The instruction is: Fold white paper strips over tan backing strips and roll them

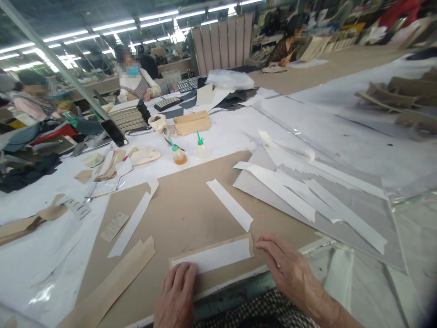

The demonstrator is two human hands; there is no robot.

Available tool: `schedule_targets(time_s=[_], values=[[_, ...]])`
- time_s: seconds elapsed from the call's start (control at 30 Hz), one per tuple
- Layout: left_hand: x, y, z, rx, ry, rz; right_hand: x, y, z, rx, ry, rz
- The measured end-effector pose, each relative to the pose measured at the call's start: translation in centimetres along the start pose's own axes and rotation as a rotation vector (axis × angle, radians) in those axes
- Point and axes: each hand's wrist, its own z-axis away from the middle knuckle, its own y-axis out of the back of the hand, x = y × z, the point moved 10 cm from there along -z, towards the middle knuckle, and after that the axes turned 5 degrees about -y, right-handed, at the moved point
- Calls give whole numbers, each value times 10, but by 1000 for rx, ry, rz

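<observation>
A white strip (218,255) lies on a slightly larger tan piece (251,246), near the front edge of a brown board (164,223). My left hand (177,291) rests flat with its fingertips on the left end of the white strip. Just off the right end, my right hand (290,269) hovers or rests with fingers stretched out, holding nothing. Farther up the board lies another white strip (230,205). A third white strip (133,223) is on the left, with a long tan strip (116,282) below it.
More white strips (283,191) lie on a grey sheet (368,223) at the right. Two green-tipped bottles (179,156) stand beyond the board. A phone (114,132) leans near a metal pole (58,54). Brown pieces (409,98) are piled at far right. Co-workers (136,82) sit across the table.
</observation>
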Motion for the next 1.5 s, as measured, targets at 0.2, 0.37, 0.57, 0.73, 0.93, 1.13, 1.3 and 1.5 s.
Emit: schedule_targets(time_s=[0.2, 0.37, 0.57, 0.73, 0.93, 1.13, 1.3, 1.5], values=[[66, 7, -46, 114, -110, 306, -2, -12, 27, -84, 97, 69], [100, -5, -84, 56, -126, 350, -9, -21, 20, -142, 140, 126], [100, -17, -86, 45, -86, 231, -5, -29, 24, -153, 115, 136], [99, -17, -84, 70, -61, 219, 14, -26, 24, -151, 27, 47], [98, -12, -85, 103, -65, 245, 28, -26, 11, -127, -78, 113], [97, -9, -84, 126, -63, 287, 19, -32, 4, -100, -126, -25], [95, -9, -82, 136, -54, 330, 22, -37, 3, -51, -195, -52], [92, -12, -82, 111, -38, 372, 19, -39, -2, -94, -178, -62]])
